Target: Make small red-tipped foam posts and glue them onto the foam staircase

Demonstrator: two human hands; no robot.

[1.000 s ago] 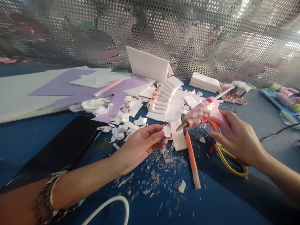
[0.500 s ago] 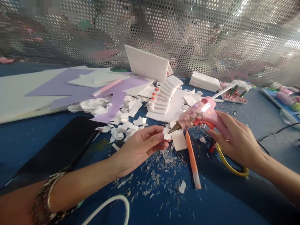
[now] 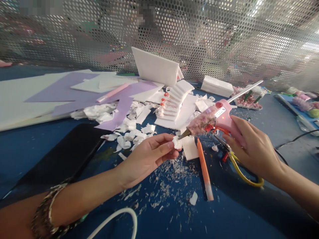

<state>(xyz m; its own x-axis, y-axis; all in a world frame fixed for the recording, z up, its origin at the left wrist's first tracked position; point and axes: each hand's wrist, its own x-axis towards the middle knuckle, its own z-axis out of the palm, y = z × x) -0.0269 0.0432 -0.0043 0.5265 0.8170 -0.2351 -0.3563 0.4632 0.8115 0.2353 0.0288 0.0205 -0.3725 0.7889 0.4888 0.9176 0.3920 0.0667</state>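
Between thumb and fingers, my left hand [image 3: 152, 156] pinches a small white piece [image 3: 177, 143], maybe paper or foam. The metal nozzle of a pink glue gun [image 3: 225, 121] meets that piece at its upper edge. My right hand [image 3: 256, 149] is wrapped round the gun's handle; a clear glue stick [image 3: 245, 91] sticks out of the back. Under the gun lie yellow-handled scissors [image 3: 245, 176], partly hidden by my right hand. An orange pen [image 3: 205, 171] rests beside them, and a white rectangle [image 3: 190, 148] lies just behind my left fingertips.
White stepped pieces with red bits [image 3: 174, 103] stand behind my hands, near a folded white board [image 3: 156, 68]. Purple sheets [image 3: 62, 89], white scraps [image 3: 127, 136] and a black phone-like slab [image 3: 64, 156] lie left. A perforated metal screen [image 3: 174, 33] closes off the back. A white cable [image 3: 119, 212] loops in front.
The glue gun's rear has tipped slightly, and its glue stick now points higher and further right. The nozzle has shifted slightly up and left on the white piece. My left hand stays nearly still.
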